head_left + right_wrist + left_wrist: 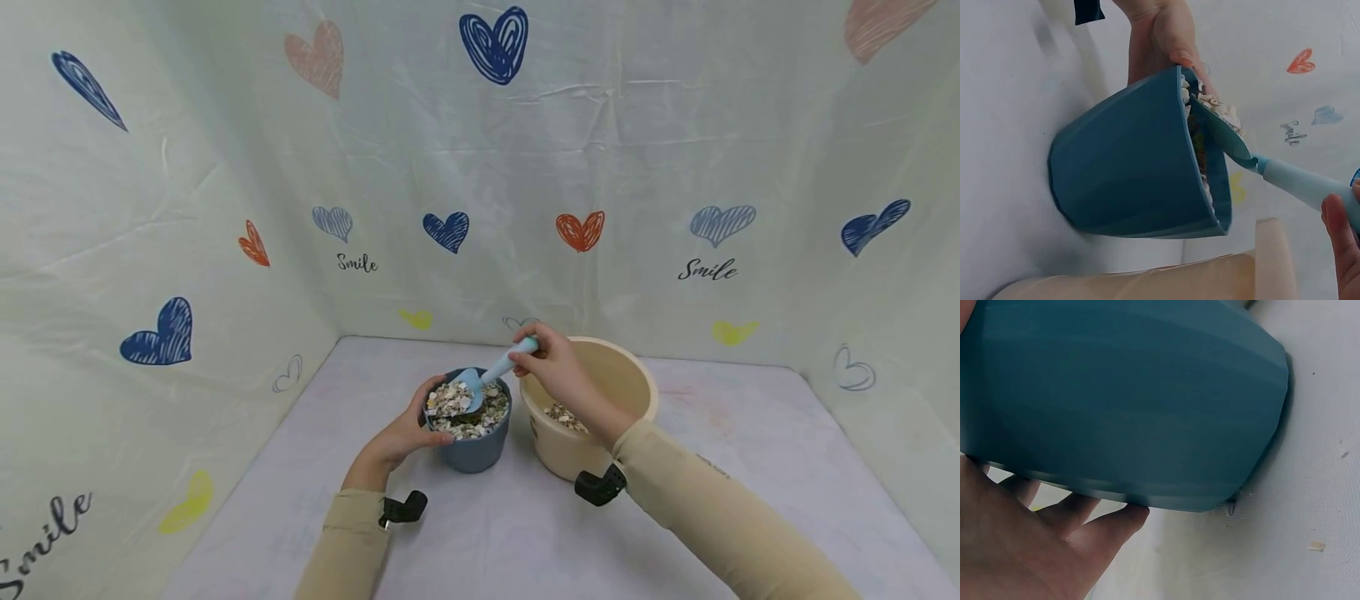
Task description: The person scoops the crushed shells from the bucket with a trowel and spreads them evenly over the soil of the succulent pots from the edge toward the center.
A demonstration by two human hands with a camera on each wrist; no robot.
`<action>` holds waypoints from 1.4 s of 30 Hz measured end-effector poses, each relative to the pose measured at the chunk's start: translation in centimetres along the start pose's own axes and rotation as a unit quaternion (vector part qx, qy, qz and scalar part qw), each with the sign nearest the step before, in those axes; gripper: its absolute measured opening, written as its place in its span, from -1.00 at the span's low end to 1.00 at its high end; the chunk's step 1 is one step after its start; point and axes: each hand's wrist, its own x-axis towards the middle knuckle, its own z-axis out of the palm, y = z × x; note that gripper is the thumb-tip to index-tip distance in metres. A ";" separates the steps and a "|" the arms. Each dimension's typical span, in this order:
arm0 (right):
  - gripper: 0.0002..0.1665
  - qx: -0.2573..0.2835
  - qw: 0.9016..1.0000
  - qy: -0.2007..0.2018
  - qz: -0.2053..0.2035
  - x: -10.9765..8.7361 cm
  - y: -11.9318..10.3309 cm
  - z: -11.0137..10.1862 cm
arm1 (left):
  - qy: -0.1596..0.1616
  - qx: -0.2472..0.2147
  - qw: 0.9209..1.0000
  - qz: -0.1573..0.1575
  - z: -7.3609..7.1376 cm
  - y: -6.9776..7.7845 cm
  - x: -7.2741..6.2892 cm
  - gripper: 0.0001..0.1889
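Observation:
A blue flowerpot (474,455) stands on the table, filled near its rim with pale chips (491,406). My left hand (401,433) grips its left side, thumb at the front of the rim and fingers behind. In the left wrist view the fingers (1104,528) lie along the wall of the pot (1129,406). My right hand (558,367) holds a light blue hand trowel (501,367) by its handle. The trowel's blade (1229,134), heaped with pale chips (1222,111), is inside the pot's mouth, tilted down toward the left.
A larger cream bucket (555,446) stands just right of the pot, under my right forearm, with more chips (564,417) inside. The pale table (480,542) meets a curtain (645,167) printed with hearts at its back and sides.

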 end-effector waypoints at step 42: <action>-0.66 -0.098 0.993 -0.003 -0.065 1.0 -2.5 1.8 | 0.117 0.001 0.993 0.003 2.9 -0.2 -1.4 0.15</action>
